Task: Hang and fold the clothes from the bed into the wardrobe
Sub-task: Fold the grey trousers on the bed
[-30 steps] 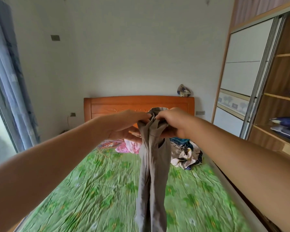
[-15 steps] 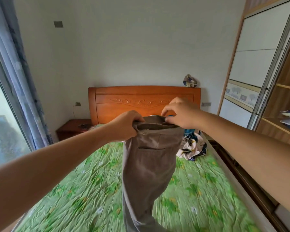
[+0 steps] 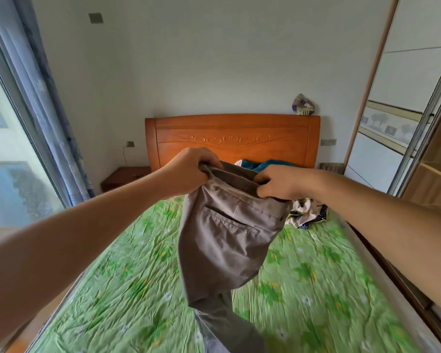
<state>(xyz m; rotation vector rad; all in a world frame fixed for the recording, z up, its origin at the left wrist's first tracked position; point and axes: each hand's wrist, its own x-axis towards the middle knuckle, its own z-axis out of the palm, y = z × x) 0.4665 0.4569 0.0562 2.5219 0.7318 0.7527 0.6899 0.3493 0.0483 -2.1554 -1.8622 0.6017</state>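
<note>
- While our left hand (image 3: 189, 171) grips one end of the waistband of the grey-brown cotton trousers (image 3: 227, 240) and our right hand (image 3: 280, 183) pinches the other, fingers curled into the cloth, the legs dangle above the crumpled green floral bedsheet (image 3: 316, 276).
- We judge it best to pull the band taut and level, seams matched, before folding.
- We see a patterned cloth heap (image 3: 307, 212) lying near the sheet's right edge.
- We have a pale blue curtain (image 3: 36, 85) at left, an orange wooden headboard (image 3: 232, 141) in the centre and an open wooden wardrobe (image 3: 428, 189) at right.

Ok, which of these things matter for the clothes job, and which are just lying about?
Job: grey trousers, gripped by left hand and right hand; patterned garment and teal garment on the bed; wardrobe.
Lying about: ornament on the headboard; bedside table; curtain.
</note>
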